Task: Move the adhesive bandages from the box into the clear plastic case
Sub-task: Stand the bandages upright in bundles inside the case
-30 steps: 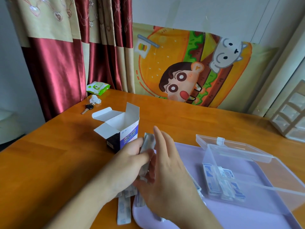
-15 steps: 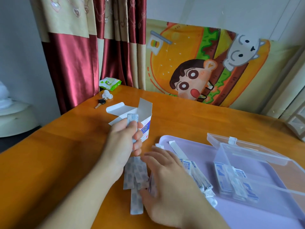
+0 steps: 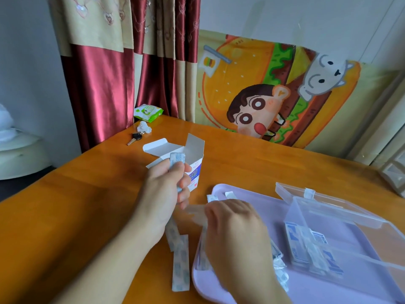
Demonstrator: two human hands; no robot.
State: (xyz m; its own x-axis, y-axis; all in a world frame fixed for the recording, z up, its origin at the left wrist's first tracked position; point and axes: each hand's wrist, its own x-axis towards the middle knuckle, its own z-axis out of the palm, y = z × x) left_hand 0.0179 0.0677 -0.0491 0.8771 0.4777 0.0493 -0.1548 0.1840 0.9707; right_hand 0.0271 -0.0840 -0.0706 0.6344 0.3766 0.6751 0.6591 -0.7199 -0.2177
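The white bandage box (image 3: 195,148) stands open on the orange table. Just in front of it, my left hand (image 3: 164,194) grips an upright stack of wrapped bandages (image 3: 177,158). My right hand (image 3: 236,233) hovers palm down over loose bandages at the left rim of the lilac tray (image 3: 269,207); its fingers point left and are blurred. More loose bandages (image 3: 180,266) lie on the table beside the tray. The clear plastic case (image 3: 333,218) sits open on the tray at the right, with several bandages (image 3: 306,244) inside it.
A key (image 3: 135,137), a crumpled tissue (image 3: 144,127) and a green wipes pack (image 3: 148,110) lie at the table's far left corner. A white drawer unit (image 3: 394,174) stands at the right edge. A cartoon cloth and red curtains hang behind the table.
My left hand separated from my right and now holds the bandage stack upright by the box. My right hand dropped onto the loose bandages at the tray's edge and reaches left.
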